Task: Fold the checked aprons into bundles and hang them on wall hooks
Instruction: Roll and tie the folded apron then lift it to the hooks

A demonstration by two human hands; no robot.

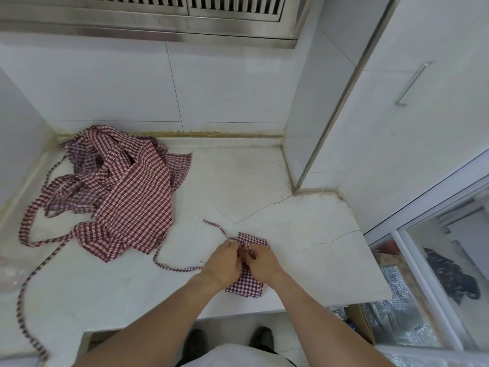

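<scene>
- Where the two hands meet, low and centre-right in the frame, lies the folded apron bundle point(244, 283), a compact red-and-white checked packet near the front edge of the white countertop point(304, 234).
- Left hand point(221, 263) and right hand point(264, 262) both pinch the apron's tie strap point(215, 226) on top of the bundle; one strap end trails toward upper left, another runs left across the counter.
- Step in hand, as judged: binding the bundle with its own strap. The next move calls for drawing the knot tight while leaving a loop free for a hook.
- Pile of unfolded aprons point(127, 189), left of centre, is loose and tangled, with long straps straying to the lower left edge; these may snag one another when lifted.
- No wall hook appears; a cabinet point(397, 115) stands at upper right and a steel vent point(158, 11) along the top.
</scene>
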